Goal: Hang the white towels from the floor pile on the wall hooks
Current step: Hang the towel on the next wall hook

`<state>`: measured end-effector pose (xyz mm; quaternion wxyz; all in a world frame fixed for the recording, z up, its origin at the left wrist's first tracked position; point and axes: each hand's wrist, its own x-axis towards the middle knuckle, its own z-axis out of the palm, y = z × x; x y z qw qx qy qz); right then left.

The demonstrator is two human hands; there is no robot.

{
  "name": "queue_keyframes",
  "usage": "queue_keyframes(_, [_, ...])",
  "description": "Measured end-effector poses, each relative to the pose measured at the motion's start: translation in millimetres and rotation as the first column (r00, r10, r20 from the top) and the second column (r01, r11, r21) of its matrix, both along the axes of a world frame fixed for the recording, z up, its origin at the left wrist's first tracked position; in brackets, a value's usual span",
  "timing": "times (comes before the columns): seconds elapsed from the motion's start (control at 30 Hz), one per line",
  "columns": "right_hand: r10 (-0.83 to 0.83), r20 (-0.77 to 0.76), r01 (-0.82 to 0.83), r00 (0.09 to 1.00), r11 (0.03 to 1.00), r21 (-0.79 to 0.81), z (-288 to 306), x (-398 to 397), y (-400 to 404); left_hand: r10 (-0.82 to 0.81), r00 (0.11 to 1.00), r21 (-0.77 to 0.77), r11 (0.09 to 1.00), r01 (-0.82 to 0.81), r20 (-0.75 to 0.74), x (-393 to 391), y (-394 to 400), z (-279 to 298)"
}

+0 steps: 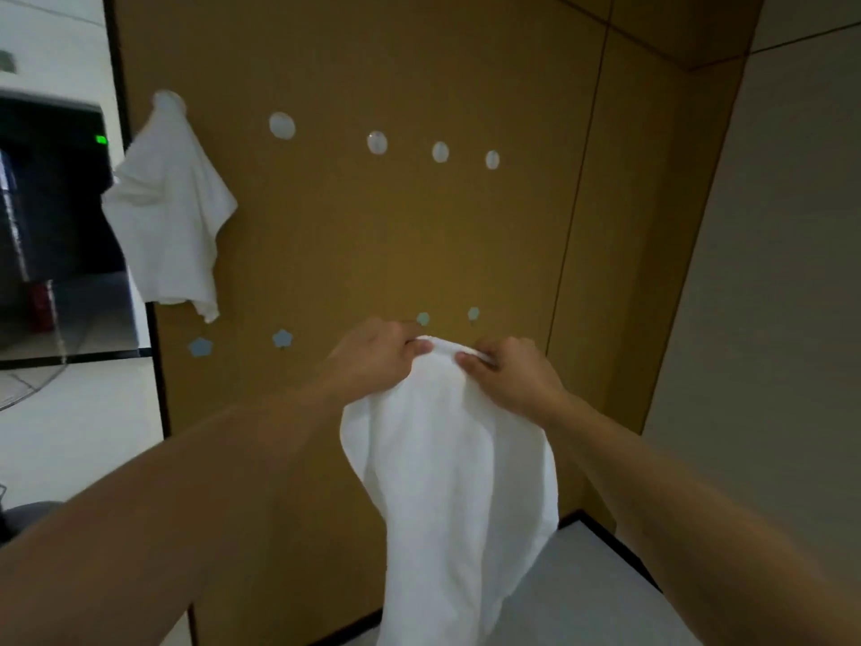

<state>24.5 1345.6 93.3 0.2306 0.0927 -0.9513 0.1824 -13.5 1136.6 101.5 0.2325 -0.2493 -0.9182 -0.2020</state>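
Both hands are pinched shut on the top hem of a white towel (447,482): the left hand (372,354) and the right hand (510,377) sit close together, thumbs and fingertips clamped on a bunched bit of edge between them, holding it up in front of the tan wall panel (372,235). The rest of the cloth drops straight down in loose folds between the forearms, its lower end running out of sight at the bottom.

Just behind the knuckles runs a lower row of small pale-blue flower-shaped hooks (282,338), all bare as far as I can see, though one may be hidden behind the hands. Higher up is a row of round white hooks (282,125); four of those stand empty. At the far left of that upper row one hung towel (170,212) already drapes from its hook, corners trailing.

So I'd judge one towel is up, this second one is about to be hooked, and the nearest candidates are the flower hooks just beyond the grip. The floor pile isn't in view, so how many remain I can't say.
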Motion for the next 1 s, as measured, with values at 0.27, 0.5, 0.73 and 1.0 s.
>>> queue_keyframes(0.27, [0.250,-0.143,-0.250,0.958,0.968,0.018,39.6,-172.2,-55.3,0.180,0.970,-0.028,0.982,-0.187,-0.164,-131.8,-75.7,32.3])
queue_keyframes(0.5, [0.541,-0.389,-0.596,0.746,0.802,-0.029,90.2,-294.4,-86.8,0.387,0.853,0.118,0.922,-0.369,-0.351,-210.7,-115.1,85.3])
queue_keyframes(0.73, [0.638,-0.532,-0.733,0.557,0.678,0.046,147.6,-401.3,-126.0,0.498,0.736,0.172,0.862,-0.476,-0.459,-267.4,-131.8,147.6])
queue_keyframes(1.0, [0.596,-0.613,-0.646,0.518,0.742,0.176,206.7,-465.5,-169.9,0.517,0.575,0.128,0.803,-0.581,-0.634,-319.0,-172.2,192.2])
